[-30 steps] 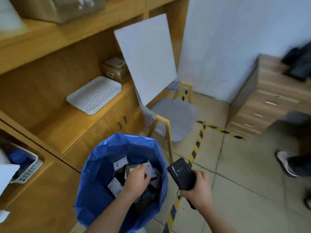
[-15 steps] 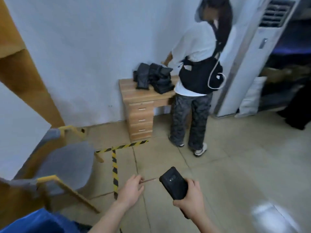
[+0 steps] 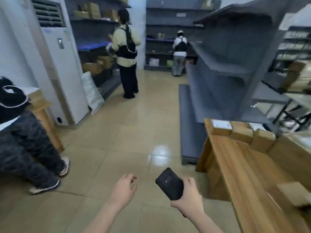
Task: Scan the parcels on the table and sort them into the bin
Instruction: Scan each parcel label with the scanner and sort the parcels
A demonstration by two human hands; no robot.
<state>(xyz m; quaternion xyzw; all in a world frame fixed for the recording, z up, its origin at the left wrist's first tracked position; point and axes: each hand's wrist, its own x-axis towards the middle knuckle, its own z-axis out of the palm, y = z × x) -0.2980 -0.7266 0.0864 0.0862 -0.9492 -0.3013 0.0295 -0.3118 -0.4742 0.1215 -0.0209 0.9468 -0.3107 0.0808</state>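
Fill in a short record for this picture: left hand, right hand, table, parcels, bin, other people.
left hand: empty, fingers loosely curled
right hand: grips a black scanner
table: wooden, at the right
parcels: cardboard boxes in a row along the table's far edge
bin: not in view
other people: three, standing away from the table
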